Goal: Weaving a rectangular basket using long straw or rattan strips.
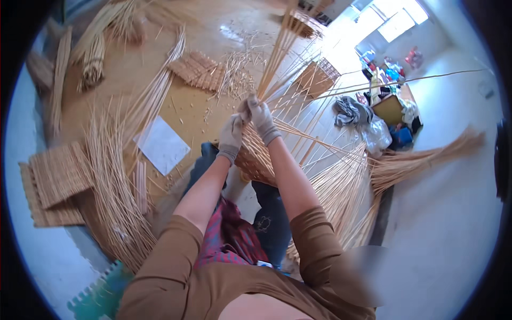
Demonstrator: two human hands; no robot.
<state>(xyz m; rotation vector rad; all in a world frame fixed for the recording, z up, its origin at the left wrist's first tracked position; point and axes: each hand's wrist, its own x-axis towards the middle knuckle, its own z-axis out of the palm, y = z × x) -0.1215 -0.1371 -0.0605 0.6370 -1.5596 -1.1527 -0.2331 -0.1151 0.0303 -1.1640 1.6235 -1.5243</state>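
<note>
Both of my hands wear pale work gloves and meet in front of me, just above a partly woven wicker basket (255, 157). My left hand (231, 134) is closed, its fingers at the base of a bundle of upright wicker rods (277, 56). Pressed close beside it, my right hand (262, 118) is closed round the same rods, which fan up and away. Loose rod ends also spread out to the right from the basket's rim. The basket rests between my knees, its left side partly hidden by my hands and left wrist. Exactly how the fingers pinch the rods is too small to tell.
Large bundles of rods lie right (341, 194) and left (114, 176). Woven panels (63, 173) are stacked at the left; another woven piece (197, 72) lies ahead near scattered offcuts. A white square sheet (162, 145) is on the floor. Beyond stands a wicker box (317, 80).
</note>
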